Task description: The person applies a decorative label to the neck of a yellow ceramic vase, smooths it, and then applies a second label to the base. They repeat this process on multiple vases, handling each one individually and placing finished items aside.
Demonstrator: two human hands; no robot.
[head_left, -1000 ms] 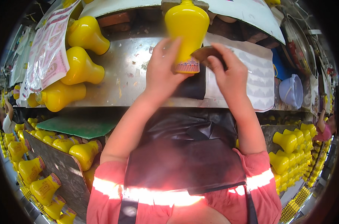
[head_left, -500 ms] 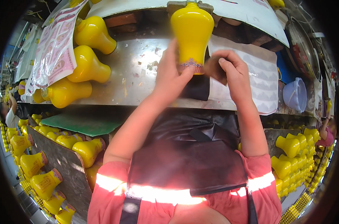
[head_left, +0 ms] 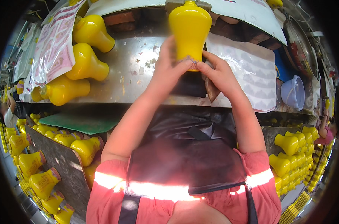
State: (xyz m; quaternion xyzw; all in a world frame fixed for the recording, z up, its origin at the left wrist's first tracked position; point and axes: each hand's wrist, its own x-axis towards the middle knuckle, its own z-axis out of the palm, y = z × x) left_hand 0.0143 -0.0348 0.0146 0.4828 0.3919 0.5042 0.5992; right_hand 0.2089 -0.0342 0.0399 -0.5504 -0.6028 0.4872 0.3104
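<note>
A glossy yellow vase-shaped bottle lies in front of me, its neck end at a dark support and its narrow base toward me. Round that base runs a purple-and-pink patterned band. My left hand is closed on the bottle's left side, thumb on the band. From the right, my right hand presses its thumb to the band's other edge. The same hand holds a flat brown pad against its palm; its fingertips are partly hidden behind the bottle.
A sheet of grey-white decals lies right on the metal table. Several yellow bottles lie at the left, beside a sheet of pink decals. A lilac bucket hangs right. Bottle rows fill both sides; other people are at the edges.
My right hand has moved left onto the bottle's base, its thumb now on the band. The brown pad has turned downward in that hand. My left hand stays on the bottle.
</note>
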